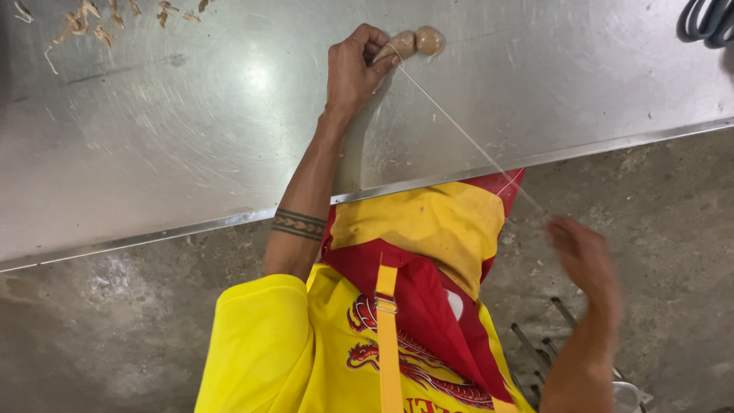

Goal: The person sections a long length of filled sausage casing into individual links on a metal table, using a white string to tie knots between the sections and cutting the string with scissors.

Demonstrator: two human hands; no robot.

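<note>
A pale sausage link [417, 43] is clamped in the left hand [353, 70] on the steel tabletop [191, 138]; taut string [466, 138] is pulled by the blurred right hand [585, 256], its grip unclear.

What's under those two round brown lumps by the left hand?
The brown lumps rest on the bare steel table. The left hand covers their near end and where the string attaches.

1 head-worn camera is looking steeply down from above the person's chest, facing the steel table [191, 153] edge and concrete floor [673, 229] beyond, sitting close enough that the yellow shirt [260, 344] is filling the lower frame.
</note>
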